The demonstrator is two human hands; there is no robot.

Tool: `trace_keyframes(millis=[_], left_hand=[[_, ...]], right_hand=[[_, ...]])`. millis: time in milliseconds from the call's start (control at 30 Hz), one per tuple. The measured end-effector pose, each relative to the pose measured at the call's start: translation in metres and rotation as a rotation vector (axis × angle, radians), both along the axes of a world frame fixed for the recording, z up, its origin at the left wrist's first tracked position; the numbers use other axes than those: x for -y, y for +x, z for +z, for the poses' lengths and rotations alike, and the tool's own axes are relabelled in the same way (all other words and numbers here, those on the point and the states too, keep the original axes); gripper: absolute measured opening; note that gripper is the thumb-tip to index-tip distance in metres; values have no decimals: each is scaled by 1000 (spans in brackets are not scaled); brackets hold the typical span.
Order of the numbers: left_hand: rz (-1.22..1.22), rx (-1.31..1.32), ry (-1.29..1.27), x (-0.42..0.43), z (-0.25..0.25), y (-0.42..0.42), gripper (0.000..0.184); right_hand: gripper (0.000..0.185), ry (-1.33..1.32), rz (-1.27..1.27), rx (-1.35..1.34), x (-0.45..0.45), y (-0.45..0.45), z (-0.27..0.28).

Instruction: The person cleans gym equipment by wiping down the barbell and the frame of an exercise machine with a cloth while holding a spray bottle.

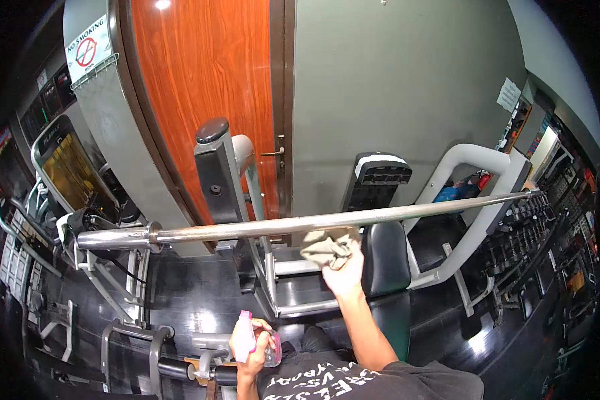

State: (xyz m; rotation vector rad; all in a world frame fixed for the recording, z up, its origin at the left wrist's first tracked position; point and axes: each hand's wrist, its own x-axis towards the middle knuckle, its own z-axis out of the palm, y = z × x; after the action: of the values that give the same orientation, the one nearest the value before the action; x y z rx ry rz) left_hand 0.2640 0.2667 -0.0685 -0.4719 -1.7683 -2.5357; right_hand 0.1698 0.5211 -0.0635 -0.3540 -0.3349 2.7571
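Note:
A long metal barbell (300, 225) spans the view from left to right, resting across a bench press rack. My right hand (345, 275) grips a crumpled beige cloth (327, 245) just under the middle of the bar. The cloth's upper edge meets the underside of the bar. Lower down, near my body, my left hand (255, 343) is wrapped around a spray bottle (245, 333) with a pink and white head and a clear body. My fingers partly cover the bottle.
A black padded bench (387, 260) stands right of my right hand. Rack uprights (221, 173) rise behind the bar at left. Beyond are a wooden door (207, 87) and a grey wall (400, 80). Dumbbells (513, 240) line the right; a weight machine (73, 167) is at left.

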Motion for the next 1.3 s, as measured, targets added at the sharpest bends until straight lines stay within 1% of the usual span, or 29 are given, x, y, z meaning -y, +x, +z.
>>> trace_keyframes(millis=[33, 67, 100, 167, 233, 300, 333, 400, 467, 500, 533, 600, 667, 733, 800, 833, 867, 933, 1000, 1067, 1133, 1200, 1233, 1267, 1300], left_hand=[[16, -3, -7, 2, -1, 1, 20], [22, -6, -10, 4, -1, 3, 20], [43, 4, -11, 6, -1, 6, 21], [73, 22, -8, 9, -4, 12, 21], [111, 21, -28, 10, -3, 20, 20], [156, 7, -76, 11, 0, 26, 19], [163, 6, -78, 8, 2, 29, 19], [196, -5, -60, 3, 5, 32, 19], [213, 2, -41, -4, 5, 35, 19], [223, 18, -18, -8, 5, 38, 19], [230, 19, -14, -14, 6, 41, 19], [236, 49, -8, -27, 8, 43, 19], [233, 51, -17, -41, 8, 44, 19], [187, 82, -63, -52, 12, 51, 19], [135, 53, -85, -63, 20, 54, 19], [123, 72, -66, -68, 21, 56, 19], [123, 77, -63, -74, 21, 57, 19], [102, 83, -33, -83, 21, 57, 19], [78, 83, -42, -90, 22, 57, 20], [60, 67, -39, -95, 27, 58, 20], [60, 65, -46, -97, 24, 59, 20], [71, 54, -53, -95, 24, 58, 20], [83, 49, -28, -94, 26, 57, 19], [95, 41, -3, -90, 27, 55, 19], [88, 13, 19, -84, 22, 53, 18]], right_hand=[[26, -26, 151, -616, -3, -3, 1], [22, 82, 158, -791, 5, -8, 24], [22, 117, -66, -405, 29, -3, 58], [24, 153, -204, -40, 60, -1, 67], [16, 168, -116, 40, 92, -13, 49], [12, 280, 213, -147, 117, -4, 37], [15, 228, 314, -92, 134, -10, 26], [24, 312, 351, -85, 140, -3, 38], [31, 229, 559, -118, 102, 0, 29], [33, 163, 553, -103, 87, 14, 53], [34, 185, 491, -88, 72, 20, 58], [34, 319, 201, -83, 38, 28, 52], [31, 488, -300, -157, 17, 46, 60], [24, 925, -786, -86, -13, 48, 45], [22, 1435, -1050, 98, -42, 44, 28], [27, 1564, -951, 123, -51, 44, 23], [38, 1608, -763, 29, -51, 39, 34], [47, 1862, -823, 30, -32, 27, 21], [51, 1693, -458, -77, -14, 30, 21], [54, 1726, -306, -310, 7, 28, 30], [49, 1749, -206, -470, 31, 19, 26], [39, 1451, 204, -364, 52, 12, 12], [33, 1324, 469, -214, 55, 5, -2], [29, 1220, 341, -181, 64, -9, -46], [27, 903, 421, -38, 64, -6, -53]])
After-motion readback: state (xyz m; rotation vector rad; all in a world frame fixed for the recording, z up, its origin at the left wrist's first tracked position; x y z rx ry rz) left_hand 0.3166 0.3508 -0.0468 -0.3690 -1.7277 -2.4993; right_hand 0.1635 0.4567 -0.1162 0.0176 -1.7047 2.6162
